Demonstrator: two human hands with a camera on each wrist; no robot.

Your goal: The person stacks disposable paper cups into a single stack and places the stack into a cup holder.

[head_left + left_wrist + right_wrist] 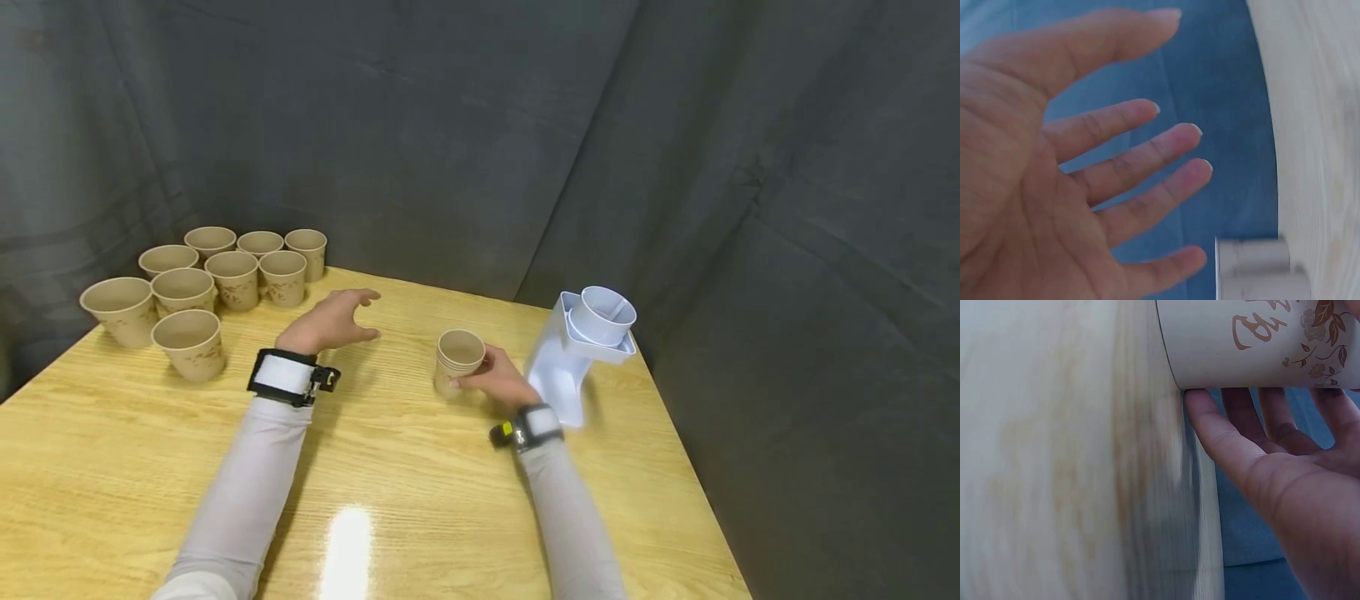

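Observation:
My right hand [498,379] holds a small stack of nested tan paper cups [459,353] near the middle of the table, thumb on the near side and fingers round the far right side. In the right wrist view, brown flowers and writing mark the outer paper cup [1260,347], and the fingertips lie along its wall. My left hand [330,323] is raised to the left of the stack, holding nothing. Its thumb and fingers are spread apart in the left wrist view. Nearest to it are several single paper cups [187,343], standing mouth up in rows at the table's left.
A white plastic stand [558,367] with a round ring-like top [602,315] stands right of the stack, close to my right wrist. Dark cloth [420,150] hangs behind and beside the wooden table [405,483]. The back paper cups stand close to the cloth.

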